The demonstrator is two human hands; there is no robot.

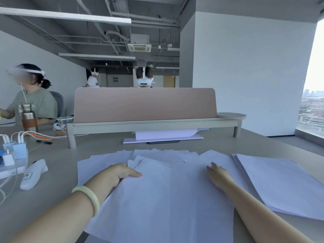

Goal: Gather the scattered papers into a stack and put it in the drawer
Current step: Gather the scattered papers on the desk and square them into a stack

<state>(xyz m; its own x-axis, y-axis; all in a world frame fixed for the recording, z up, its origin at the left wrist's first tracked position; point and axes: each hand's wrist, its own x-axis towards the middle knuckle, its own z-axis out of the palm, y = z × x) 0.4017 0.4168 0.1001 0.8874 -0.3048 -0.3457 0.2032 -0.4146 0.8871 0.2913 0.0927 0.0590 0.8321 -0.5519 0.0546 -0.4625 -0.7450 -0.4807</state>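
Left hand [122,172]: thumb laid on top of a sheet, fingers out of sight behind the raised left edge. Grip reads as a pinch on that edge of the papers [157,199], sheet slightly lifted. Pale bangle [87,199] on that wrist.

Right hand [219,174]: flat, fingers straight and pointing away from the body, palm down on the sheets. No grip here, only pressing.

The papers lie between and under both hands, fanned out on the desk [52,181], corners jutting at the far side. The top sheets run long-ways away from the person. The hands sit at opposite sides of the spread, so the likely move is to draw the edges inward, left toward right.

Just beside the right hand, on its outer side, is a tidier pile [280,181], edges stepped. The right hand is much the nearer to it. Judgement: gathering is partly done, squaring is not.

Drawer: not in view, so I cannot tell which way the stack must travel.

Further out: more white sheets [164,135] under a low shelf [154,126] carrying a pink panel [145,104]. Far left: metal bottle [29,118], chargers with cables [15,151], white rolled cloth [33,174].
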